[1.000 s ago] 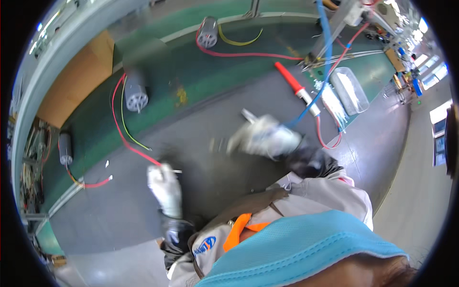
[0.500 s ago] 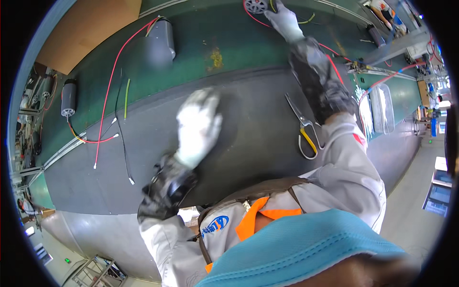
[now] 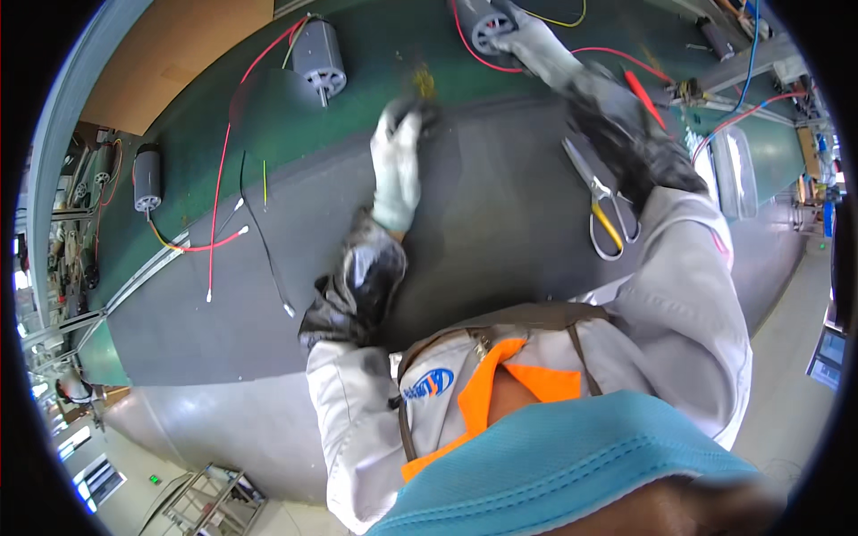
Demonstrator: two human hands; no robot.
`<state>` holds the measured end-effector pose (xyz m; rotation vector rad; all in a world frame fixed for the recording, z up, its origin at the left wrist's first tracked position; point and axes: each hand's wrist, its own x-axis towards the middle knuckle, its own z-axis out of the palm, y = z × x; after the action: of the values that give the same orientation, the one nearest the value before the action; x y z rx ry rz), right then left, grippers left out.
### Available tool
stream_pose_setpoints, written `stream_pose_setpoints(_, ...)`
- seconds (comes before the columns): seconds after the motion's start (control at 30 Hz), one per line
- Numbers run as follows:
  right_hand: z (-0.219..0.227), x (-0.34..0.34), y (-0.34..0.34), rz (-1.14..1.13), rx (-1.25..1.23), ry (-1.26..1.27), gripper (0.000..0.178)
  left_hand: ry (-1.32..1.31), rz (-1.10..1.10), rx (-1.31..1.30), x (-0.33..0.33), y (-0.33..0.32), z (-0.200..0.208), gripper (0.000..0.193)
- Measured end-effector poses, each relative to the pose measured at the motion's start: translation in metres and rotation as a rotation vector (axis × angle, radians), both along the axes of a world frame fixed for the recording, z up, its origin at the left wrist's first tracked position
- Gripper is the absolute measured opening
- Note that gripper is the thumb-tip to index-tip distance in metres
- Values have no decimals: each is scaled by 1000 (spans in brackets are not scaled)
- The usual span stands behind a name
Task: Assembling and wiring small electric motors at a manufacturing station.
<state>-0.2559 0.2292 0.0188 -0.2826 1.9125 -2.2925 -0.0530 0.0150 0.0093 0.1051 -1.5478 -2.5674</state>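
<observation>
My right hand (image 3: 534, 46), in a pale work glove, reaches to the far side of the bench and grips a small grey cylindrical motor (image 3: 483, 22) with red and yellow wires. My left hand (image 3: 398, 161), also gloved, lies palm down on the dark grey mat (image 3: 483, 232), its dark fingertips at the mat's far edge, holding nothing that I can see. Yellow-handled scissors (image 3: 608, 210) lie on the mat just beside my right forearm.
A second grey motor (image 3: 320, 58) with long red wires stands on the green bench (image 3: 268, 134) at the back left, and a third motor (image 3: 146, 177) lies far left. Loose black, red and yellow wires (image 3: 259, 228) cross the mat's left part. A clear plastic box (image 3: 733, 170) sits at the right.
My left hand has moved forward from the mat's middle to its far edge. My right hand has reached the far motor and closed on it.
</observation>
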Motion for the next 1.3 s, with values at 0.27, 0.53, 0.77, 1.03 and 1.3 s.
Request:
stream_pose_setpoints(0.27,52,304,43,303,901,574,79,-424,-170,31,98,31,57,46)
stream_pose_setpoints(0.53,93,337,47,344,934,963,66,-652,-549,-555,165,-3,105,41)
stream_pose_setpoints(0.77,48,270,3,400,861,751,38,64,-690,-1341,170,-33,84,42)
stream_pose_setpoints(1.03,91,341,-57,668,475,1432,18,-945,-431,-916,118,10,102,67)
stream_pose_setpoints(1.3,69,277,80,622,109,1409,21,-94,-117,-1639,91,8,30,49)
